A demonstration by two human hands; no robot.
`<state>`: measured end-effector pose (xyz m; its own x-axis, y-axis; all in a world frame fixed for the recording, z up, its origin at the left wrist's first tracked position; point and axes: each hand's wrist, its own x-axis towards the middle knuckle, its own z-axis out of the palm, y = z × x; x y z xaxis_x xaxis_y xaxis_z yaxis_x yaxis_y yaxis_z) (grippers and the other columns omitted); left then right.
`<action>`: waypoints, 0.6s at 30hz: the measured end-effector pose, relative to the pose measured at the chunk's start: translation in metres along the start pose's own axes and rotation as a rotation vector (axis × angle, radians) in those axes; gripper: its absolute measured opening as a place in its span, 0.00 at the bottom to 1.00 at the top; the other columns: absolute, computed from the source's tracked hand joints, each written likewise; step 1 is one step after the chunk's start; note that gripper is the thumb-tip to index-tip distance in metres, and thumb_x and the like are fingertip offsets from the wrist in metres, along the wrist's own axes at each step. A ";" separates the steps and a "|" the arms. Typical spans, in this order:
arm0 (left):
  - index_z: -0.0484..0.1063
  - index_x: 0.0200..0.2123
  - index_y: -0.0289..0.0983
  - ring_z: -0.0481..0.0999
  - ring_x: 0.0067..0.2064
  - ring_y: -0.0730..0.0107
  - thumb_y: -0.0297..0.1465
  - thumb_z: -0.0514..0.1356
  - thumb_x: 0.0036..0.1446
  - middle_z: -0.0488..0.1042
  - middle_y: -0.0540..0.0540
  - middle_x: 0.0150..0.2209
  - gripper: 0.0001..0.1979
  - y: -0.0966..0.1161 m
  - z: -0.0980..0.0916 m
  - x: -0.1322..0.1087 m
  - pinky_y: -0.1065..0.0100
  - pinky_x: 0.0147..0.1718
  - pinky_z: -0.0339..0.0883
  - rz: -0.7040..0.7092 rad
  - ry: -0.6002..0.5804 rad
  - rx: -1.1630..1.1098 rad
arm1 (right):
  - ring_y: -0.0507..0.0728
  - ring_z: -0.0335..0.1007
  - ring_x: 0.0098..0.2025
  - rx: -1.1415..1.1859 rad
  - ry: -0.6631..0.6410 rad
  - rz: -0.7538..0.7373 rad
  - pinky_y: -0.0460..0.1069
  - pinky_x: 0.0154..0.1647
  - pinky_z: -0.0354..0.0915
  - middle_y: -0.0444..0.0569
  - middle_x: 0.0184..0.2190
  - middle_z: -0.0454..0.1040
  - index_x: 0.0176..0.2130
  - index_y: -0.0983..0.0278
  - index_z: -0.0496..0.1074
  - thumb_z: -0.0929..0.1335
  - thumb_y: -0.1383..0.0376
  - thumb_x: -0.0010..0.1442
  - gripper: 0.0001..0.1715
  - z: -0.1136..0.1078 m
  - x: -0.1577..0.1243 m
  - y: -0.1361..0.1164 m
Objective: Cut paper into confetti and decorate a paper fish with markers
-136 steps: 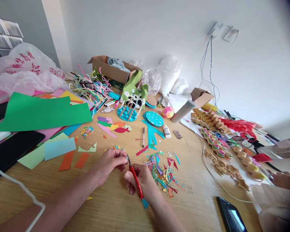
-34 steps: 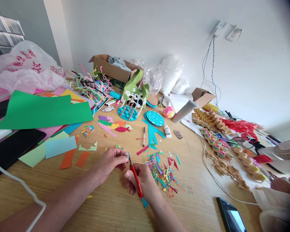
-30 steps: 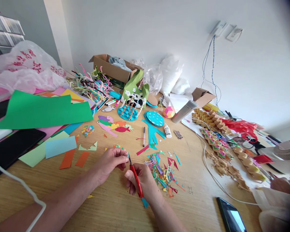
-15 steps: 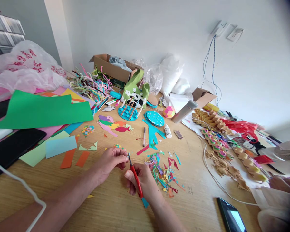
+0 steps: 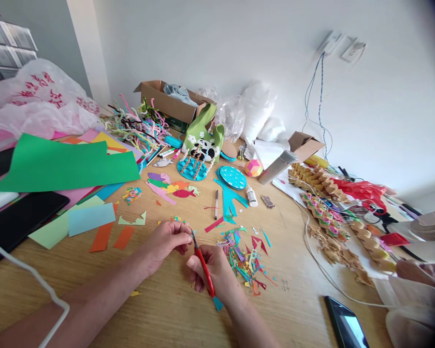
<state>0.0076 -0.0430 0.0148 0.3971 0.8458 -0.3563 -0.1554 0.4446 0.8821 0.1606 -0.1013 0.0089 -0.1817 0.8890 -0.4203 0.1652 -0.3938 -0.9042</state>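
Observation:
My right hand (image 5: 214, 271) grips a pair of scissors (image 5: 205, 273) with red handles, the blades pointing up and away toward my left fingertips. Thumb and forefinger of my left hand (image 5: 169, 239) are pinched together right at the blade tips. Whatever they hold is too small to make out. Just right of the scissors lies a heap of coloured paper scraps (image 5: 243, 263). Behind my left hand is a small group of tiny coloured paper bits (image 5: 177, 219), partly hidden. A blue scrap (image 5: 218, 303) lies beneath my right wrist.
Coloured paper fish (image 5: 184, 193), a pen (image 5: 216, 205), a glue bottle (image 5: 252, 197) and blue discs (image 5: 232, 177) lie beyond my hands. Paper sheets (image 5: 68, 164) cover the left. A phone (image 5: 348, 323), a white cable (image 5: 313, 258) and another person's sleeve (image 5: 409, 299) are at right.
My hands and the scissors stay in nearly the same place. At the right edge, the other person's hand and sleeve have shifted slightly to the left.

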 end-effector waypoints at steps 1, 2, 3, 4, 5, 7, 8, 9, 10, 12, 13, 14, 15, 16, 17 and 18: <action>0.72 0.23 0.36 0.69 0.24 0.74 0.34 0.65 0.37 0.71 0.53 0.20 0.09 0.000 0.000 0.000 0.69 0.27 0.63 0.001 -0.001 0.000 | 0.49 0.63 0.13 0.002 -0.001 0.000 0.42 0.12 0.55 0.43 0.15 0.69 0.25 0.64 0.62 0.73 0.37 0.40 0.36 0.000 0.000 0.001; 0.72 0.23 0.36 0.69 0.24 0.74 0.34 0.65 0.37 0.71 0.53 0.21 0.09 0.000 0.000 0.000 0.69 0.27 0.63 0.002 -0.004 0.001 | 0.49 0.63 0.13 0.004 -0.001 -0.003 0.42 0.11 0.54 0.43 0.15 0.69 0.25 0.64 0.62 0.73 0.37 0.41 0.36 0.000 0.000 0.001; 0.72 0.23 0.36 0.69 0.24 0.74 0.34 0.65 0.37 0.71 0.53 0.21 0.09 0.000 0.000 0.000 0.69 0.27 0.63 0.001 -0.010 0.003 | 0.49 0.63 0.13 0.004 -0.003 -0.007 0.42 0.11 0.54 0.43 0.15 0.69 0.26 0.64 0.62 0.73 0.37 0.41 0.36 -0.001 0.000 0.002; 0.71 0.23 0.35 0.68 0.24 0.74 0.34 0.65 0.37 0.71 0.53 0.20 0.09 0.000 0.001 0.000 0.69 0.27 0.62 0.001 -0.016 0.007 | 0.49 0.63 0.13 0.004 -0.003 -0.011 0.42 0.11 0.54 0.43 0.16 0.69 0.26 0.64 0.62 0.73 0.37 0.41 0.36 -0.001 0.000 0.003; 0.71 0.22 0.35 0.68 0.24 0.74 0.34 0.65 0.36 0.70 0.53 0.20 0.09 0.001 0.001 0.000 0.69 0.27 0.62 0.001 -0.022 0.010 | 0.49 0.63 0.13 0.002 -0.004 -0.015 0.42 0.11 0.54 0.43 0.16 0.69 0.26 0.64 0.62 0.72 0.36 0.42 0.36 -0.001 0.000 0.003; 0.71 0.21 0.35 0.68 0.24 0.75 0.34 0.66 0.36 0.70 0.53 0.21 0.09 0.001 0.001 0.000 0.69 0.27 0.62 0.005 -0.025 0.012 | 0.49 0.63 0.13 -0.005 -0.006 -0.023 0.42 0.11 0.54 0.42 0.15 0.68 0.26 0.64 0.62 0.72 0.36 0.42 0.36 -0.001 0.000 0.004; 0.71 0.21 0.35 0.68 0.24 0.75 0.34 0.66 0.36 0.71 0.53 0.21 0.09 0.001 0.001 0.000 0.69 0.27 0.63 0.008 -0.022 0.012 | 0.49 0.63 0.13 -0.007 -0.004 -0.025 0.42 0.11 0.54 0.42 0.15 0.68 0.26 0.64 0.62 0.72 0.36 0.42 0.36 -0.001 0.000 0.004; 0.71 0.22 0.35 0.68 0.24 0.75 0.34 0.66 0.36 0.71 0.53 0.21 0.10 0.001 0.001 0.000 0.69 0.27 0.63 0.011 -0.017 0.011 | 0.49 0.63 0.13 -0.009 -0.001 -0.024 0.42 0.11 0.54 0.42 0.15 0.68 0.26 0.64 0.62 0.72 0.36 0.42 0.36 -0.001 0.000 0.004; 0.71 0.22 0.35 0.68 0.24 0.75 0.34 0.66 0.36 0.71 0.53 0.22 0.10 0.001 0.001 0.000 0.69 0.28 0.63 0.014 -0.012 0.010 | 0.49 0.63 0.13 -0.010 0.001 -0.021 0.42 0.12 0.55 0.43 0.15 0.69 0.26 0.64 0.62 0.72 0.36 0.42 0.36 -0.001 0.000 0.003; 0.71 0.22 0.35 0.68 0.24 0.74 0.34 0.66 0.36 0.71 0.53 0.21 0.10 0.001 0.001 0.000 0.69 0.28 0.63 0.016 -0.006 0.011 | 0.49 0.64 0.14 -0.010 0.006 -0.012 0.42 0.12 0.56 0.43 0.16 0.69 0.25 0.64 0.62 0.73 0.36 0.41 0.36 0.000 0.000 0.002; 0.71 0.22 0.35 0.68 0.24 0.74 0.34 0.66 0.36 0.70 0.53 0.21 0.10 0.001 0.001 0.000 0.69 0.27 0.62 0.016 -0.006 0.013 | 0.49 0.64 0.14 -0.011 0.006 -0.010 0.42 0.13 0.56 0.44 0.16 0.70 0.26 0.64 0.62 0.73 0.37 0.40 0.36 0.000 0.000 0.001; 0.72 0.22 0.35 0.68 0.24 0.74 0.34 0.66 0.36 0.70 0.53 0.20 0.09 0.001 0.001 0.000 0.69 0.27 0.62 0.015 -0.006 0.015 | 0.49 0.64 0.14 -0.010 0.005 -0.011 0.42 0.13 0.57 0.44 0.17 0.70 0.26 0.64 0.62 0.73 0.36 0.40 0.36 0.000 0.000 0.000; 0.72 0.22 0.35 0.68 0.24 0.74 0.34 0.66 0.36 0.70 0.53 0.20 0.09 0.000 0.001 0.000 0.69 0.27 0.62 0.014 -0.007 0.017 | 0.49 0.64 0.14 -0.008 0.003 -0.015 0.43 0.14 0.57 0.44 0.17 0.70 0.26 0.64 0.62 0.73 0.36 0.40 0.37 0.000 0.000 -0.001; 0.72 0.22 0.35 0.68 0.24 0.74 0.33 0.65 0.36 0.70 0.53 0.20 0.09 0.000 0.001 0.000 0.69 0.27 0.62 0.013 -0.008 0.019 | 0.49 0.64 0.15 -0.007 -0.001 -0.021 0.43 0.14 0.57 0.44 0.17 0.70 0.26 0.65 0.63 0.73 0.36 0.40 0.37 0.000 0.000 -0.001; 0.72 0.21 0.36 0.68 0.24 0.74 0.33 0.65 0.36 0.70 0.53 0.19 0.08 0.000 0.001 0.000 0.69 0.27 0.62 0.012 -0.009 0.020 | 0.49 0.64 0.15 -0.004 -0.003 -0.024 0.43 0.14 0.57 0.44 0.17 0.70 0.26 0.65 0.63 0.73 0.36 0.40 0.37 0.000 0.000 -0.001; 0.72 0.21 0.36 0.68 0.24 0.74 0.33 0.65 0.36 0.69 0.53 0.19 0.08 0.000 0.001 0.000 0.69 0.27 0.62 0.011 -0.010 0.021 | 0.49 0.64 0.15 -0.002 -0.005 -0.023 0.43 0.14 0.58 0.44 0.17 0.70 0.26 0.65 0.63 0.73 0.36 0.40 0.37 0.000 0.000 -0.001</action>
<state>0.0086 -0.0437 0.0152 0.4049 0.8475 -0.3432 -0.1409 0.4287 0.8924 0.1603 -0.1008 0.0098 -0.1903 0.8965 -0.4001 0.1630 -0.3730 -0.9134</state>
